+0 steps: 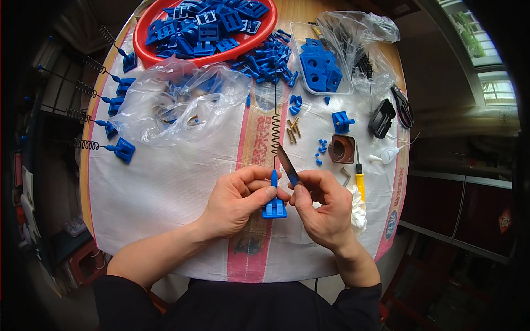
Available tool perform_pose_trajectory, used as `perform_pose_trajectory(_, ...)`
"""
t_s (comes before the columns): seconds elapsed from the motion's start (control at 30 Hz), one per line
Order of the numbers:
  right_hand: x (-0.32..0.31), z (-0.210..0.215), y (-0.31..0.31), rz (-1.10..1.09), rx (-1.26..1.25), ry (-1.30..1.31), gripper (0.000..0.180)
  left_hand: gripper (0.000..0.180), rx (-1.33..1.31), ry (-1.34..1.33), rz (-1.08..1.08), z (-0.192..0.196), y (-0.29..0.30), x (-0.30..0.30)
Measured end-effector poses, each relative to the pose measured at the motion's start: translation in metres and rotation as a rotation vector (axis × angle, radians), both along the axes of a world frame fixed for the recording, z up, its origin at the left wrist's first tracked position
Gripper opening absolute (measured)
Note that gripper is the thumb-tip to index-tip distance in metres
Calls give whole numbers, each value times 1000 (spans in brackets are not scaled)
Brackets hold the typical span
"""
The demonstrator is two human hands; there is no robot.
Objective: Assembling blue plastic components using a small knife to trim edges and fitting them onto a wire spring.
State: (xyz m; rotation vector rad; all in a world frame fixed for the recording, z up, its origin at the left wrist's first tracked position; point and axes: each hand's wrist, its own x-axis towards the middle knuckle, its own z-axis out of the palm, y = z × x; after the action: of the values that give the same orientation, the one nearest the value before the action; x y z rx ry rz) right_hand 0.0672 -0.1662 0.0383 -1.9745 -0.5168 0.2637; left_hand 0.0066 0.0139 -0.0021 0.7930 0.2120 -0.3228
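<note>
My left hand [229, 201] pinches a blue plastic spring mount [274, 210] by its narrow tapered neck, low in the middle of the table. A black coiled wire spring [275, 135] rises out of that neck and runs straight away from me. In my right hand [324, 209] is a knife with a thin metal blade [287, 165], gripped between thumb and fingers. Its blade slants up and left, close beside the spring's lower end; whether it touches cannot be told. My right fingers hide the knife's lower part.
Several similar spring mounts [123, 151] line the left edge. Behind are a plastic bag [176, 110], a red basin [138, 41] of blue parts, loose blue pieces [265, 58] and a clear tub [346, 88]. Screws [292, 131], a yellow-handled screwdriver [360, 179] and scissors [406, 110] lie right.
</note>
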Motion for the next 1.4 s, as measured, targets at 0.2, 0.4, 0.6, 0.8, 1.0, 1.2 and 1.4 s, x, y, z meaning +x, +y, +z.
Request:
perform_pose_trajectory(0.2, 0, 0, 6, 74, -29, -246, 19, 24, 82, -67, 37, 1, -1, 0)
perform_pose_trajectory(0.4, 0, 0, 7, 133, -23, -440, 25, 24, 74, -52, 23, -3, -1, -2)
perform_pose_trajectory(0.6, -1, -3, 8, 130, -31, -486, 25, 27, 50, -30, 1, -3, 0, -2)
perform_pose_trajectory(0.8, -1, -4, 9, 134, -35, -500, 25, 27, 76, -37, -2, -3, 0, -2)
perform_pose_trajectory(1.0, 1, -4, 9, 171, -34, -542, 27, 26, 80, -40, 11, -4, -1, -2)
perform_pose_trajectory(1.2, 1, -5, 8, 154, -49, -540, 26, 26, 76, -30, -4, -2, 0, -2)
perform_pose_trajectory(1.4, 1, -5, 9, 176, -33, -564, 26, 26, 104, -45, -2, -4, 0, -3)
